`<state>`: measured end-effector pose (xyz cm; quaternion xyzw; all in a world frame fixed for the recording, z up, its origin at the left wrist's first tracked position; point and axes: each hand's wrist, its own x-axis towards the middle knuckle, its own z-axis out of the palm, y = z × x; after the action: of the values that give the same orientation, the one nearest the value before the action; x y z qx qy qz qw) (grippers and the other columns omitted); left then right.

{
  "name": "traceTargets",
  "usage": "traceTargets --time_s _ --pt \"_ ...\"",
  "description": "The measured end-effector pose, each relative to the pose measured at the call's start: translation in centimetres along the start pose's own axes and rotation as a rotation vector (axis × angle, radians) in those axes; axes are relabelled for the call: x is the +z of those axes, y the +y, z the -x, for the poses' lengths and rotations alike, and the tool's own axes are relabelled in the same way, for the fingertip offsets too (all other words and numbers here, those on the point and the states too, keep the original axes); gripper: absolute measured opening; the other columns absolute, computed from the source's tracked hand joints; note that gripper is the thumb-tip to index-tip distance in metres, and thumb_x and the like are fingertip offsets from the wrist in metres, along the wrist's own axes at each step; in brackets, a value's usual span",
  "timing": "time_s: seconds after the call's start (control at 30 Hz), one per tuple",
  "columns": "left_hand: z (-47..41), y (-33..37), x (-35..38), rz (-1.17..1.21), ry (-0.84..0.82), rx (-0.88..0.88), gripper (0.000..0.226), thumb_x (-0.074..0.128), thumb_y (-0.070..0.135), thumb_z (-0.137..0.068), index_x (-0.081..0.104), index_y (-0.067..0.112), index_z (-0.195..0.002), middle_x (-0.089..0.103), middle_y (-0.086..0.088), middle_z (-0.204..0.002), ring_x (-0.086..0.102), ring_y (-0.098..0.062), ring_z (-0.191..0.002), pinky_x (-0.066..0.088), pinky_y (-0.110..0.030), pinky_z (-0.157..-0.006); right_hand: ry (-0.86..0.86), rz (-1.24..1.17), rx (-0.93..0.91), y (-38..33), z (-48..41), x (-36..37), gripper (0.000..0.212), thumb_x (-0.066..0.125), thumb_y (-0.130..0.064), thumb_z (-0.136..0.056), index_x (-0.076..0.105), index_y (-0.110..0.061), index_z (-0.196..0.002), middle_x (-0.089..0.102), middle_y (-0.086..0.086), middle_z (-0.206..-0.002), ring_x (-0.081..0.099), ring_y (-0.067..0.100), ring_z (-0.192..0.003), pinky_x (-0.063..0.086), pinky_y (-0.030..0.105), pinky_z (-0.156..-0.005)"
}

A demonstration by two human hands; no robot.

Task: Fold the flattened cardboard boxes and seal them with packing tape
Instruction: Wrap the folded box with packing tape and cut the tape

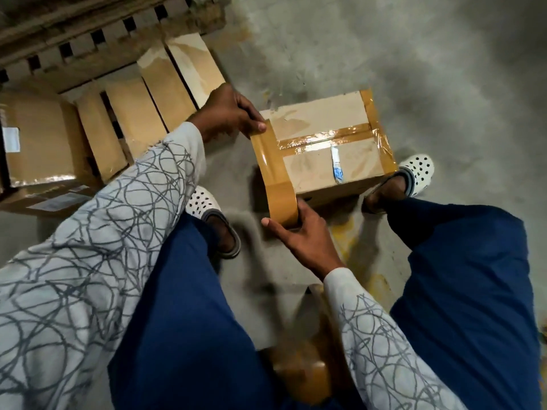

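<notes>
Brown tape (273, 164) crosses the tan box (322, 170); grey scribble-patterned sleeves (118, 208), navy trousers (192, 306), white black-dotted clogs (417, 170).

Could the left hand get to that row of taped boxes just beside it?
Probably yes: the left hand is right next to the row of taped boxes, with nothing between. But it is pinching the tape strip onto the box, so it would have to let go first.

No writing can be read. The white label (11, 139) on the big carton (41, 125) at the left is blurred, and the torn blue and white sticker (336, 167) on the taped box (313, 116) shows no clear letters
</notes>
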<state>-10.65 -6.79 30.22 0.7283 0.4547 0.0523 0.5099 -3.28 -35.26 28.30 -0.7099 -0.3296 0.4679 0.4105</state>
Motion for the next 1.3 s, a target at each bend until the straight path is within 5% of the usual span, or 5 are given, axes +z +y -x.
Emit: traceTargets --time_s 0.17,0.4,0.6,0.7,1.3 --pt "-5.6 -0.4 0.5 -0.095 -0.091 0.020 0.027 0.090 0.012 -0.068 0.080 0.007 -0.092 0.076 -0.012 -0.080 0.072 -0.014 -0.069 0.057 -0.021 -0.061 0.117 -0.009 0.054 0.2 -2.6 2.2 0.056 0.076 -0.056 -0.080 0.059 -0.024 -0.123 0.070 -0.012 -0.097 0.067 0.002 -0.086 0.058 0.034 -0.082" --pt "-10.1 -3.0 1.6 -0.127 -0.159 -0.104 0.019 0.093 0.018 -0.064 0.082 0.016 -0.080 0.076 -0.013 -0.079 0.075 -0.029 -0.078 0.054 -0.067 -0.082 0.175 0.076 0.086 1.0 -5.1 2.4 0.064 0.069 -0.061 -0.084 0.055 -0.021 -0.131 0.069 -0.008 -0.100 0.066 0.007 -0.086 0.054 0.025 -0.076" --pt "-11.6 -4.3 -0.1 -0.044 0.156 -0.145 0.025 0.087 0.009 -0.072 0.077 0.000 -0.094 0.073 -0.007 -0.076 0.068 -0.011 -0.063 0.049 -0.019 -0.047 0.166 0.119 0.131 2.2 -3.6 2.4 0.056 0.058 -0.067 -0.089 0.063 -0.021 -0.121 0.073 -0.008 -0.088 0.067 0.002 -0.079 0.055 0.024 -0.073" --pt "-12.2 -5.4 -0.4 -0.065 0.162 -0.180 0.026 0.088 0.010 -0.072 0.077 0.001 -0.093 0.074 -0.014 -0.083 0.069 -0.021 -0.072 0.047 -0.019 -0.042 0.133 0.094 0.151 2.5 -2.7 3.5 0.056 0.057 -0.063 -0.091 0.061 -0.019 -0.125 0.072 -0.007 -0.086 0.066 0.000 -0.075 0.047 0.009 -0.064" --pt "-14.1 -6.2 2.9 -0.118 0.248 -0.199 0.018 0.083 0.016 -0.080 0.079 0.014 -0.097 0.072 -0.001 -0.079 0.064 -0.009 -0.060 0.044 -0.013 -0.042 0.150 0.102 0.144 2.6 -4.4 3.1 0.067 0.052 -0.057 -0.095 0.041 -0.021 -0.150 0.069 0.005 -0.119 0.066 0.019 -0.101 0.053 0.028 -0.084"
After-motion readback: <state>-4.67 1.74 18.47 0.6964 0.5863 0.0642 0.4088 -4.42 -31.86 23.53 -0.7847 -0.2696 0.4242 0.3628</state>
